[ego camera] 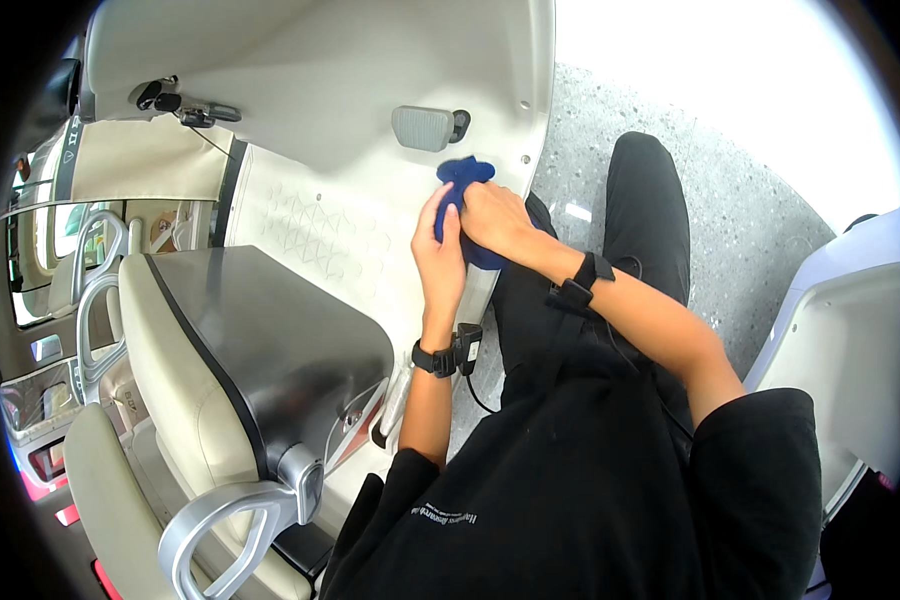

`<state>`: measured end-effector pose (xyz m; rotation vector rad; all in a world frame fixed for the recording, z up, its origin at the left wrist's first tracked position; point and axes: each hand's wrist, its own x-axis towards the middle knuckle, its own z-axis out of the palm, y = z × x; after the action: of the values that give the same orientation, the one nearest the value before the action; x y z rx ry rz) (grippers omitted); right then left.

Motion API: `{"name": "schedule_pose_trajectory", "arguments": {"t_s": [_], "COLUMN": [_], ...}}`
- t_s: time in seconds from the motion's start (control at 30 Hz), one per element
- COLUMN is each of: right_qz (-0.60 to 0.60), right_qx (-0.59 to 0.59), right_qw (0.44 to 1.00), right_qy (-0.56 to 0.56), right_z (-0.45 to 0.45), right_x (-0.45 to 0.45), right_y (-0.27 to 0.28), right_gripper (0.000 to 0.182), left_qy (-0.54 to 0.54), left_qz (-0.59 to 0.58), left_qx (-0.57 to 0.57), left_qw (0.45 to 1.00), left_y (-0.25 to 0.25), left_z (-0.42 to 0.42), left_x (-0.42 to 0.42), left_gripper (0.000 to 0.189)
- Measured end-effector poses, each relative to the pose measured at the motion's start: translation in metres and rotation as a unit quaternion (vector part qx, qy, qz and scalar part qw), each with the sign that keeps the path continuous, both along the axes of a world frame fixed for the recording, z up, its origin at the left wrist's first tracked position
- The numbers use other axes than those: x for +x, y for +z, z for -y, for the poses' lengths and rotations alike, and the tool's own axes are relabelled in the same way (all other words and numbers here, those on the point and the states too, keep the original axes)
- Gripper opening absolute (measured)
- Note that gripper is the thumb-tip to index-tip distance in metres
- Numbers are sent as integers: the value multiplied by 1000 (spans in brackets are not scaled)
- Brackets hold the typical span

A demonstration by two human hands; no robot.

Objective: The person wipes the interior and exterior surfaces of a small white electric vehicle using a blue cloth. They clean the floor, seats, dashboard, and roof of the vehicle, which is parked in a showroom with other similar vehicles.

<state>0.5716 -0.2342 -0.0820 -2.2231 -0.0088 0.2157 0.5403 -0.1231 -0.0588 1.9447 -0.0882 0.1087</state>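
Note:
A dark blue cloth is bunched between my two hands beside the edge of a cream vehicle floor panel. My left hand grips it from the left, thumb and fingers around it. On the right side my right hand is closed on the same cloth, and part of it hangs below my knuckles. Just above the cloth, a grey pedal projects from the cream front panel. Both wrists wear black straps with small devices and cables.
To the left stands a cream seat on a dark glossy base, with a silver armrest. A lever assembly juts from the front panel. Speckled grey floor lies right, and a white and lilac body panel stands further right.

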Motion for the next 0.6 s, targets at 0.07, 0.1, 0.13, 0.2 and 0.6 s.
{"name": "schedule_pose_trajectory", "arguments": {"t_s": [0.07, 0.1, 0.13, 0.2, 0.6], "right_qz": [50, 73, 131, 200, 187], "right_qx": [-3, -5, -9, -32, -128], "right_qw": [998, 996, 988, 971, 972], "right_qy": [-39, -55, -84, -126, -60], "right_z": [1, 1, 1, -2, 15], "right_x": [13, 19, 27, 55, 141], "right_y": [12, 17, 26, 33, -6], "right_gripper": [23, 23, 20, 24, 35], "left_qy": [17, 26, 42, 76, -31], "left_qz": [54, 86, 99, 132, 104], "left_qx": [1, -2, -24, -53, 87], "left_qw": [998, 996, 994, 987, 990], "left_y": [13, 15, 16, 21, -46], "left_z": [4, 1, 0, 1, -2], "left_x": [8, 17, 27, 51, 171], "left_gripper": [32, 31, 31, 30, 42]}}
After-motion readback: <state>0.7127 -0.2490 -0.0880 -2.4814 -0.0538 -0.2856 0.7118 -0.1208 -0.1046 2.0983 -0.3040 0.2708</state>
